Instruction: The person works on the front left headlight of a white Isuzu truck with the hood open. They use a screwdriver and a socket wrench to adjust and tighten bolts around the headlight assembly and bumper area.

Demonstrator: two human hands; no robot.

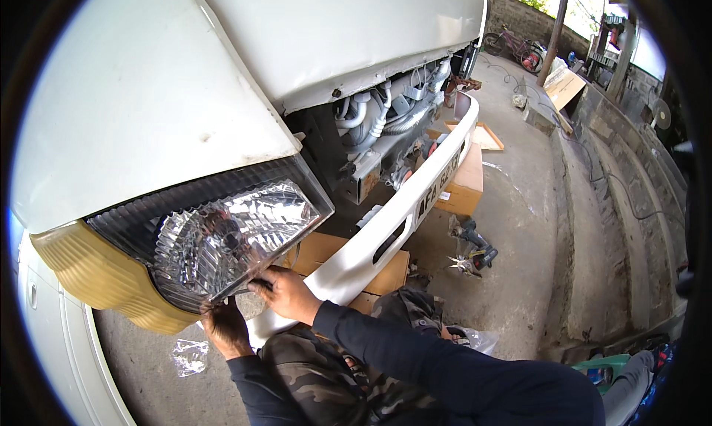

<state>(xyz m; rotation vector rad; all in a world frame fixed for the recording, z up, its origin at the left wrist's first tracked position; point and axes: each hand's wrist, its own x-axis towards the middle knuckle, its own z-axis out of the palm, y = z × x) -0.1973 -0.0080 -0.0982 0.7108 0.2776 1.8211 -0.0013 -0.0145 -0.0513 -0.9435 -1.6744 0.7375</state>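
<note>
A clear-lensed headlight (pixel 230 237) with a dark surround sits at the front corner of a white vehicle (pixel 156 84), beside a yellowed corner lamp (pixel 111 277). My left hand (pixel 226 328) reaches up to the headlight's lower edge, its fingers bent against it and partly hidden. Just right of it, my right hand (pixel 288 296) is closed at the same lower edge, thumb and fingers drawn together. Whether either hand also holds a small part there cannot be made out. Below the opened front, a white bumper (pixel 348 266) stands away from the body, close to my right wrist.
Pipes and hoses (pixel 374 114) show behind the bumper. A cardboard box (pixel 466 181) stands beside it. A cordless drill (pixel 475 244) and pliers (pixel 466 264) lie on the concrete floor. Clear plastic wrap (pixel 190 357) lies at the left. Concrete steps (pixel 593 240) run along the right.
</note>
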